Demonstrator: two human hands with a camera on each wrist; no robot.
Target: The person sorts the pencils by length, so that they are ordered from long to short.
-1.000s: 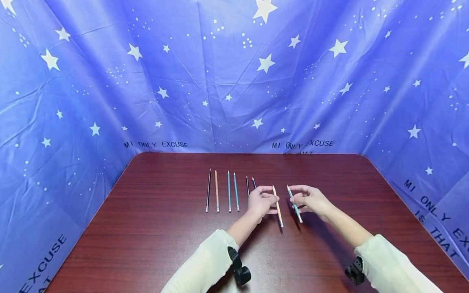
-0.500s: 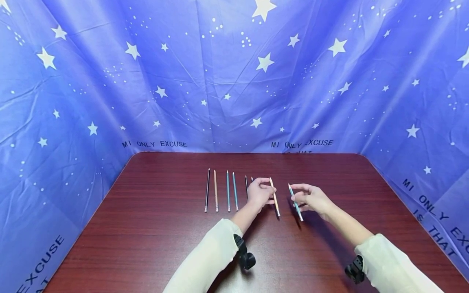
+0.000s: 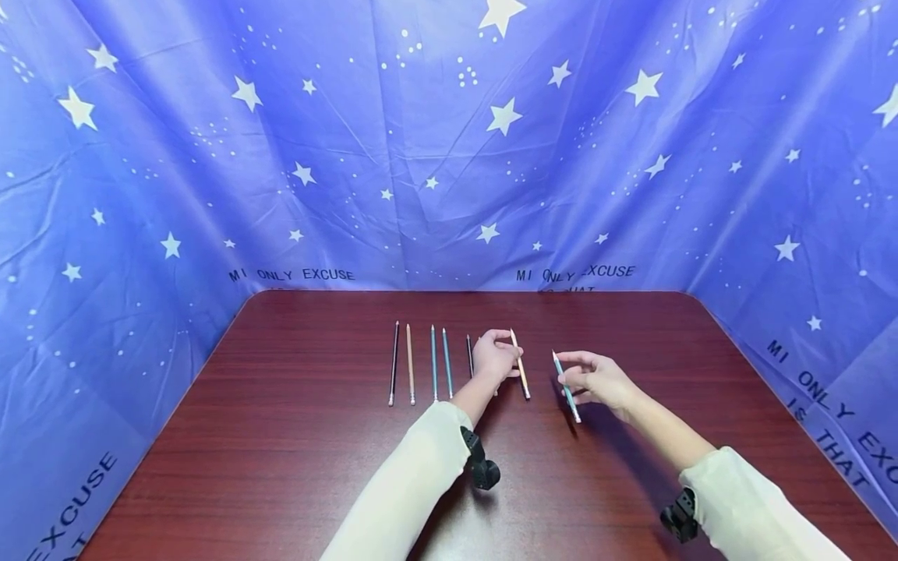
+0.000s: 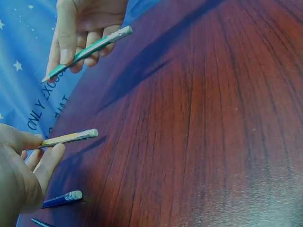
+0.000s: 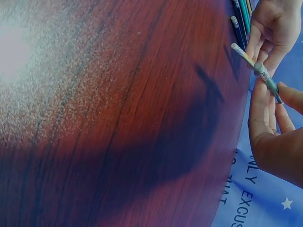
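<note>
My left hand (image 3: 495, 357) pinches a yellow pencil (image 3: 521, 372) between thumb and fingers, just right of the pencils on the table. In the left wrist view that pencil's white eraser end stands a little above its shadow on the wood. Farther right, my right hand (image 3: 596, 380) holds a green-blue pencil (image 3: 567, 393) tilted, its tip pointing away and its eraser end toward me. A shadow beneath shows it is off the table. A dark blue pencil (image 4: 61, 199) lies under my left hand, mostly hidden by it in the head view.
On the brown table (image 3: 281, 452) lie a black pencil (image 3: 394, 362), a yellow pencil (image 3: 411, 366), two teal pencils (image 3: 434, 365) and another black pencil (image 3: 469, 354), roughly parallel. A blue star-printed cloth (image 3: 407, 156) surrounds the table's back and sides.
My left hand has moved away from me and slightly left, carrying the yellow pencil toward the lying pencils. My right hand has stayed nearly still with its pencil.
</note>
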